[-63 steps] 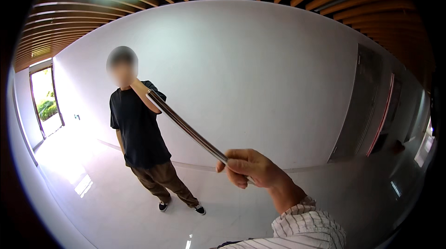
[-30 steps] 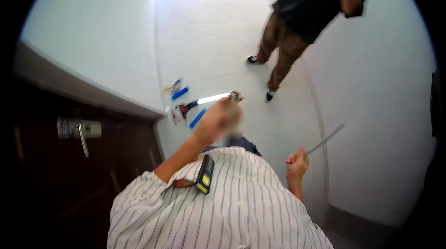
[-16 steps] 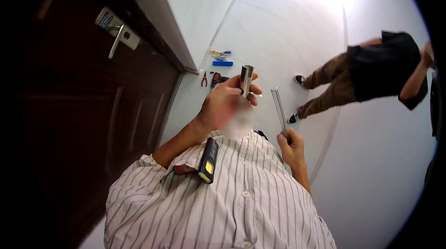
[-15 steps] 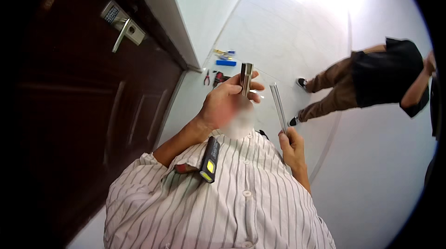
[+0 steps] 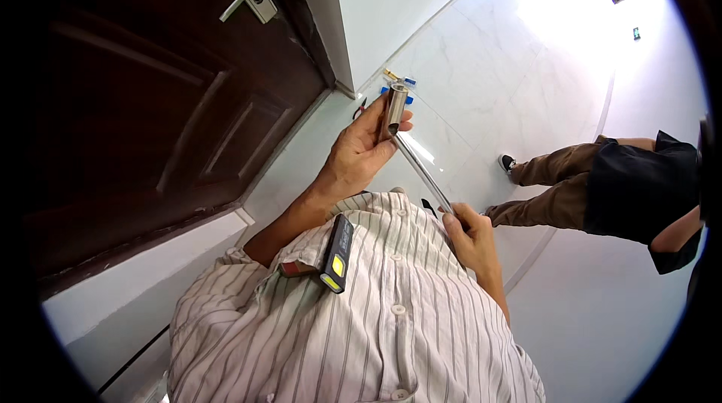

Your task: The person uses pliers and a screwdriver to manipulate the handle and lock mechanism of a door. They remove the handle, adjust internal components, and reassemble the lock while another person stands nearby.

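Note:
My left hand (image 5: 352, 156) is closed around a short, shiny metal tube (image 5: 396, 110), held up in front of my chest with its hollow upper end showing. In my right hand (image 5: 474, 239), lower and to the right, is the near end of a slim, straight metal rod (image 5: 424, 173). The rod slants up to the left, and its far end meets the lower end of the tube beside my left thumb. I cannot tell whether the tip sits inside the tube. Part of the tube is hidden by my left fingers.
A dark brown door (image 5: 165, 102) with a lever handle (image 5: 239, 0) stands on the left. On the tiled floor beyond my left hand lie pliers (image 5: 359, 108) and a blue item (image 5: 409, 100). A flat work light (image 5: 337, 254) is clipped at my shirt pocket. Another person (image 5: 564, 177) stands at right.
The rod, held apart to the right of the tube before, now meets the tube's lower end. My left hand has turned around the tube. The view has shifted, showing more of the floor's far end.

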Demonstrator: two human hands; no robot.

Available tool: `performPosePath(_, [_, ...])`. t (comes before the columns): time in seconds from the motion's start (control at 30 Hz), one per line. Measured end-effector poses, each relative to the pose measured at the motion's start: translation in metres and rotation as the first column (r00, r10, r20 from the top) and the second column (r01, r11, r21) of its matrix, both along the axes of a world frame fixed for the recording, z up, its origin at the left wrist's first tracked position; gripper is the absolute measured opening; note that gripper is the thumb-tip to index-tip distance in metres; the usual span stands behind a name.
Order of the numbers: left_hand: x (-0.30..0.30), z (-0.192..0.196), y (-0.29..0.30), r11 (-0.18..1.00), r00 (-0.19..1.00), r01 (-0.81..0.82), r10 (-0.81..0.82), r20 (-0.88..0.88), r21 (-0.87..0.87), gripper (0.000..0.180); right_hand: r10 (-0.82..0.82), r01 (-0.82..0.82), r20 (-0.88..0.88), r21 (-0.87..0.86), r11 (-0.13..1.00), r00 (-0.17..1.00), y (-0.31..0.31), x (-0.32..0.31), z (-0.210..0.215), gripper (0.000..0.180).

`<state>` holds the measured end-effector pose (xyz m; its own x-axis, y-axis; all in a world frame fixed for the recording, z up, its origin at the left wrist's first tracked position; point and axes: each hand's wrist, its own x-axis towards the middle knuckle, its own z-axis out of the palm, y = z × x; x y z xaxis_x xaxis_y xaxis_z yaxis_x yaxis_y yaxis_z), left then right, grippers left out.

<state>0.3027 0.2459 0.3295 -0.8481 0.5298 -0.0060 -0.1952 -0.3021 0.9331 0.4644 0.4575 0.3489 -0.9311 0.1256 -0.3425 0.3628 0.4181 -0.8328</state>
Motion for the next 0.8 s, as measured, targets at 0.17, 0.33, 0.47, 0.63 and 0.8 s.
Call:
performPosePath(0.17, [0.008, 0.018, 0.000, 0.918, 0.972, -0.068, -0.028, -0.234, -0.390, 0.060, 0.019, -0.019, 0.013, -0.021, 1.000, 1.000, 0.017, 0.006, -0.005, 0.027])
performPosePath(0.33, [0.023, 0.015, 0.014, 0.806, 0.842, -0.247, -0.097, -0.531, -0.538, 0.054, 0.005, -0.004, 0.037, -0.023, 1.000, 0.999, 0.026, 0.008, -0.001, 0.026])
performPosePath(0.47, [0.028, 0.019, 0.024, 0.877, 0.901, -0.142, -0.077, -0.427, -0.458, 0.055, -0.019, 0.019, -0.012, -0.007, 1.000, 1.000, 0.028, 0.013, -0.003, 0.027])
performPosePath(0.63, [0.031, -0.001, 0.034, 0.981, 0.985, -0.042, 0.009, -0.170, -0.190, 0.054, -0.044, 0.044, -0.034, 0.006, 0.999, 0.998, 0.031, 0.013, -0.006, 0.027])
performPosePath(0.8, [0.030, 0.000, 0.035, 0.983, 0.997, 0.082, -0.080, 0.024, -0.162, 0.055, -0.091, 0.092, -0.063, 0.008, 0.996, 0.994, 0.031, 0.016, -0.004, 0.027])
